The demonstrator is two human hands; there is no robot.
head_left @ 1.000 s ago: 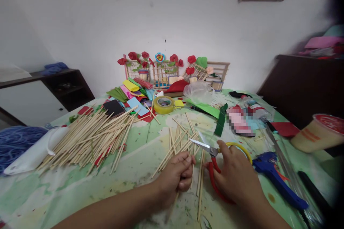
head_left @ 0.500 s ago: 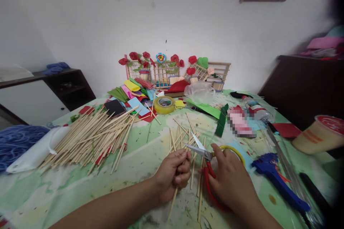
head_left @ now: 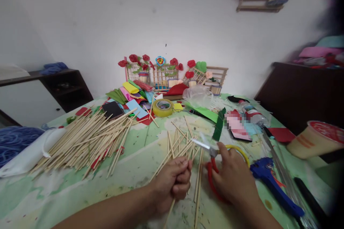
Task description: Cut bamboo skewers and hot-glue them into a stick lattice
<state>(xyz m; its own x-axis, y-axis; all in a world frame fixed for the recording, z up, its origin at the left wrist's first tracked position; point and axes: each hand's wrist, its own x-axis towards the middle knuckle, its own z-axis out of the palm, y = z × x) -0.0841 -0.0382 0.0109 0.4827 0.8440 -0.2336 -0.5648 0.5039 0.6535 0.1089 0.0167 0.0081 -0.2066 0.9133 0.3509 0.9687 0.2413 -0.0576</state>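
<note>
My left hand is closed around a thin wooden stick, whose lower end sticks out below the fist. Scissors with red and yellow handles are in my right hand. Their blades are parted and point up and left, just beyond my left fist and apart from it. Several loose wooden sticks lie on the table between and beyond my hands. What my left fingertips pinch is partly hidden.
A large pile of wooden sticks lies on the left, near blue yarn. Clear tape and coloured paper sit farther back. To the right are a blue glue gun, a bottle and a tilted cup.
The scissors have drawn back to the right, away from my left fingertips, and their blades are slightly blurred. My left fist has dropped a little and keeps its stick. The view has shifted slightly.
</note>
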